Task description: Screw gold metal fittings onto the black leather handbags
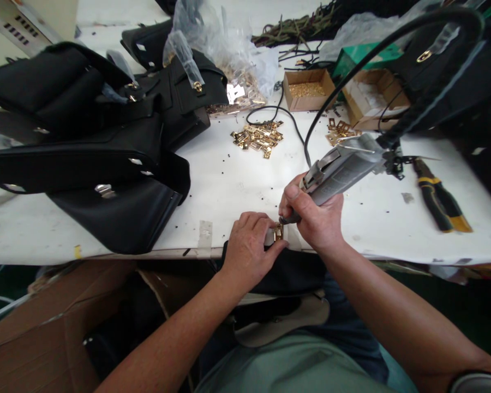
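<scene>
On the left of the table, a heap of bags. Mid-table, loose metal parts; behind them to the right, a box. Farther right, pliers. Nearer, a power tool in the right hand, tip by a clasp in the left hand. Below the clasp, another bag. Under the table's left side, a carton.

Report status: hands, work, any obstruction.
Right hand gripping grey elongated power tool, tip at small gold metal clasp. Left hand holding clasp. Black looping cable beyond tool, not across clasp.
</scene>
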`<action>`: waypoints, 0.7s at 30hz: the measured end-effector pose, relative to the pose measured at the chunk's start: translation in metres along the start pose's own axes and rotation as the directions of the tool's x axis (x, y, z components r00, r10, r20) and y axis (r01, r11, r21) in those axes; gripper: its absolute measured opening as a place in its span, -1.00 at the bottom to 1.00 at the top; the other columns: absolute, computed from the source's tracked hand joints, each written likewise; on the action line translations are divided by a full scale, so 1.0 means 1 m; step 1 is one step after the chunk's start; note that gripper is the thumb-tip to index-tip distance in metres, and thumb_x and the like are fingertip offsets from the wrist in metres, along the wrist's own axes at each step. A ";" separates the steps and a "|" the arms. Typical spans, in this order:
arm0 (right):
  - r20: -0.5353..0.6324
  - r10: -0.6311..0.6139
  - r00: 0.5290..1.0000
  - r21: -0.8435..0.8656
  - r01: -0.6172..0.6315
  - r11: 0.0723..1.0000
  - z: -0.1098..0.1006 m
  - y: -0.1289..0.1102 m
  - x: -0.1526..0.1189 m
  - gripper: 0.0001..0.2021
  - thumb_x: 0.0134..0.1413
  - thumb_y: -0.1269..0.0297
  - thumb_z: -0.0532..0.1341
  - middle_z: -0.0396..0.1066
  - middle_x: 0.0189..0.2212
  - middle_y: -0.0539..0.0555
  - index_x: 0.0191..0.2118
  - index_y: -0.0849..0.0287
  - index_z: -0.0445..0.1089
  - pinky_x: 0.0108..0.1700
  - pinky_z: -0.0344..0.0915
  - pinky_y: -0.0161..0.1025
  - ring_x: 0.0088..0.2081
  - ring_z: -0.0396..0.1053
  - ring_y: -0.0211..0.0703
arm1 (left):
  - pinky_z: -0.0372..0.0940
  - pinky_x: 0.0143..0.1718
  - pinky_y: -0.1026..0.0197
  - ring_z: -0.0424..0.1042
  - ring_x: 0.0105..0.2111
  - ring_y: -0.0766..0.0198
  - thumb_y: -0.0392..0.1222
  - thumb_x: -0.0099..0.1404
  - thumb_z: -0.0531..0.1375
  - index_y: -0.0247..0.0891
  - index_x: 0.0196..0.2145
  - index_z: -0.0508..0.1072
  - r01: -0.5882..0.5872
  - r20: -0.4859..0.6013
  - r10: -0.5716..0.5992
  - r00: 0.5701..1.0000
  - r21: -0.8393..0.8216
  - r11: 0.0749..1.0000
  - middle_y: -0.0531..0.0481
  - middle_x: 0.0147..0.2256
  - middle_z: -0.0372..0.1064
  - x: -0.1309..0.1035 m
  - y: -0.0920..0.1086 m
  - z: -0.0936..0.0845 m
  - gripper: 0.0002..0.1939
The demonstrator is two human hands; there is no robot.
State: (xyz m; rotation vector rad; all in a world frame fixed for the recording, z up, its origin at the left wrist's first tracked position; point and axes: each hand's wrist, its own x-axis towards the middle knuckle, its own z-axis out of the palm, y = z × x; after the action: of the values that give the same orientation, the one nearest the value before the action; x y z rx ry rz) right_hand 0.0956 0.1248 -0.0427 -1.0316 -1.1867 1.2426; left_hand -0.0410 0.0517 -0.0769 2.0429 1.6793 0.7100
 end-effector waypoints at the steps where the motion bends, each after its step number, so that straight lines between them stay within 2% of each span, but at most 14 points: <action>1: -0.001 -0.002 1.000 0.000 0.002 1.000 0.000 0.000 0.000 -0.62 0.01 -0.07 0.43 0.36 -0.64 -0.05 -0.43 0.14 0.38 -0.57 0.30 -0.30 -0.63 0.33 -0.24 | 0.30 0.03 -0.03 0.38 -0.01 0.05 -0.09 0.25 0.39 -0.17 -0.19 0.49 -0.023 0.003 0.023 1.000 -0.007 1.000 -0.06 -0.08 0.49 0.000 -0.001 0.000 -0.77; 3: -0.001 -0.007 1.000 -0.009 0.007 1.000 -0.001 0.000 -0.001 -0.62 0.02 -0.06 0.42 0.37 -0.63 -0.04 -0.43 0.15 0.39 -0.57 0.30 -0.30 -0.62 0.34 -0.24 | 0.31 0.03 -0.02 0.40 -0.01 0.07 -0.08 0.30 0.35 -0.16 -0.24 0.51 -0.080 0.024 0.080 0.997 -0.016 0.997 -0.03 -0.10 0.52 -0.002 -0.002 -0.002 -0.84; 5: 0.003 -0.009 1.000 -0.022 0.009 1.000 -0.001 0.000 -0.002 -0.62 0.02 -0.06 0.42 0.38 -0.62 -0.03 -0.44 0.15 0.39 -0.56 0.30 -0.30 -0.61 0.34 -0.24 | 0.31 0.05 -0.03 0.40 0.02 0.09 -0.09 0.35 0.31 -0.14 -0.20 0.54 -0.133 0.058 0.133 0.989 -0.007 0.991 -0.03 -0.07 0.53 -0.004 -0.003 -0.005 -0.88; 10: 0.011 -0.018 1.000 -0.021 0.019 1.000 -0.003 0.002 -0.002 -0.61 0.01 -0.06 0.43 0.37 -0.62 -0.04 -0.45 0.14 0.38 -0.56 0.30 -0.30 -0.61 0.34 -0.24 | 0.33 0.07 -0.04 0.41 0.09 0.08 -0.19 0.39 0.27 -0.12 -0.06 0.56 -0.199 0.098 0.195 0.976 0.029 0.980 -0.03 0.04 0.53 -0.008 -0.005 -0.011 -0.82; 15: 0.018 -0.033 0.999 -0.034 0.033 0.999 -0.003 0.003 -0.002 -0.63 0.05 -0.04 0.41 0.37 -0.63 -0.03 -0.45 0.16 0.39 -0.55 0.29 -0.29 -0.61 0.32 -0.24 | 0.38 0.05 0.00 0.48 0.02 0.14 -0.18 0.38 0.29 -0.13 -0.11 0.59 -0.253 0.002 0.253 0.967 -0.017 0.967 0.02 -0.04 0.59 -0.009 -0.015 -0.006 -0.86; 18: 0.024 -0.033 0.999 -0.043 0.034 0.999 -0.003 0.002 -0.002 -0.62 0.06 -0.04 0.40 0.37 -0.63 -0.03 -0.46 0.16 0.38 -0.54 0.30 -0.29 -0.60 0.32 -0.24 | 0.41 0.00 0.00 0.50 0.01 0.11 -0.20 0.37 0.30 -0.16 -0.12 0.60 -0.313 -0.061 0.313 0.948 0.008 0.950 0.01 -0.06 0.61 -0.011 -0.020 -0.003 -0.86; 21: 0.025 -0.037 0.999 -0.045 0.039 0.998 -0.003 0.002 -0.001 -0.62 0.07 -0.05 0.40 0.36 -0.64 -0.03 -0.46 0.16 0.38 -0.53 0.30 -0.28 -0.60 0.31 -0.24 | 0.42 -0.03 0.01 0.50 0.04 0.08 -0.21 0.38 0.28 -0.18 -0.07 0.59 -0.378 -0.053 0.382 0.922 0.073 0.923 -0.03 -0.02 0.59 -0.012 -0.022 -0.003 -0.83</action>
State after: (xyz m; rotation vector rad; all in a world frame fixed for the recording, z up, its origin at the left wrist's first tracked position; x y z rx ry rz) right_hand 0.0988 0.1238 -0.0451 -1.0250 -1.2524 1.2065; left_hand -0.0616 0.0442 -0.0890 2.4487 1.3600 0.8654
